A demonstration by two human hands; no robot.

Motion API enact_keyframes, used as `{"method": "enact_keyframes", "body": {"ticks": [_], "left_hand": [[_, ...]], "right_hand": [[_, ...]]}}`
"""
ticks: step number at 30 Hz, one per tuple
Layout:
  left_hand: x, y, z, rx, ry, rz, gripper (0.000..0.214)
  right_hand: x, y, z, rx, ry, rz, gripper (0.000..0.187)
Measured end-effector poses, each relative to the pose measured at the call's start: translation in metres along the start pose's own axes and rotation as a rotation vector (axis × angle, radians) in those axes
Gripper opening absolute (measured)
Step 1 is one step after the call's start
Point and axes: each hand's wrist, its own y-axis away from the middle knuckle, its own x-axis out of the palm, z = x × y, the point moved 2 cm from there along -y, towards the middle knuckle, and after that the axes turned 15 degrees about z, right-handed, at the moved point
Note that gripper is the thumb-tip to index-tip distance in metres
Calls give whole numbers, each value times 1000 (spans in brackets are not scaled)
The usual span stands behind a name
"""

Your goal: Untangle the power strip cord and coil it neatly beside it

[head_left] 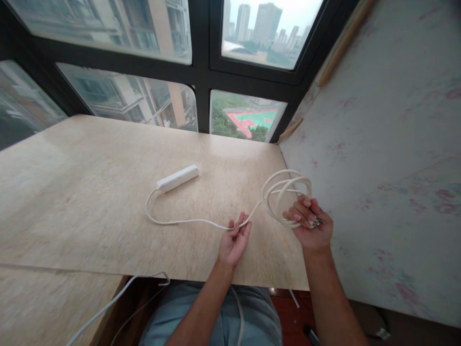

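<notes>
A white power strip [178, 178] lies on the stone-look sill, set at a slant. From its near end a white power cord [190, 221] curves round and runs to my left hand [235, 242]. That hand is palm up, with the cord lying across its lightly curled fingers. Further right, my right hand [311, 223] is closed around several loops of the same cord, and the coil [268, 192] stands up above the sill. Small metal prongs [317, 222] show at its fingers; the plug's body is mostly hidden by the hand.
The stone-look sill [90, 202] ends at dark-framed windows [203, 72] ahead and a floral-papered wall [389, 158] on the right. Another white cable [118, 295] hangs over the front edge at lower left. My legs [201, 312] are below the edge.
</notes>
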Motion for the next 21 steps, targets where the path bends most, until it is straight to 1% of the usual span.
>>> {"method": "enact_keyframes", "body": {"ticks": [2, 4, 5, 6, 7, 8, 9, 10, 12, 13, 14, 15, 16, 17, 18, 19, 20, 21], "left_hand": [[4, -2, 13, -116, -25, 17, 9], [14, 9, 17, -310, -162, 44, 25], [22, 17, 15, -421, -302, 70, 33], [31, 27, 9, -530, -501, 136, 39], [42, 35, -1, -551, -739, 218, 45], [54, 42, -14, -482, -966, 287, 50], [65, 45, -31, -355, -1165, 330, 50], [76, 45, -49, -211, -1333, 345, 48], [94, 38, -86, 175, -1671, 315, 46], [99, 31, -102, 273, -1862, 310, 46], [101, 22, -114, 287, -2026, 302, 45], [101, 13, -124, 190, -2139, 304, 47], [99, 5, -131, -13, -2187, 319, 48], [95, -2, -136, -243, -2191, 349, 50], [93, -5, -138, -449, -2162, 381, 53], [91, -6, -139, -621, -2109, 417, 55], [90, -6, -140, -741, -2052, 454, 56], [90, -5, -139, -817, -1994, 492, 56]], "right_hand": [[2, 0, 4, -19, 13, 21, 30], [3, 2, 11, -8, 53, 76, 29], [3, 4, 15, 4, 76, 108, 29], [3, 6, 20, 16, 95, 140, 29], [2, 9, 24, 26, 105, 169, 28], [2, 11, 28, 32, 106, 194, 28], [0, 14, 32, 34, 99, 214, 27], [-1, 16, 35, 31, 89, 228, 27], [-3, 19, 39, 18, 79, 248, 25], [-4, 20, 40, 11, 82, 252, 25], [-4, 20, 41, 8, 91, 254, 26], [-5, 20, 41, 7, 103, 252, 26], [-6, 19, 41, 8, 114, 246, 27], [-6, 17, 41, 10, 121, 233, 27], [-7, 16, 41, 9, 120, 215, 26], [-8, 14, 42, 6, 113, 192, 24], [-10, 13, 42, -3, 97, 162, 22], [-13, 11, 42, -12, 71, 126, 19]]}}
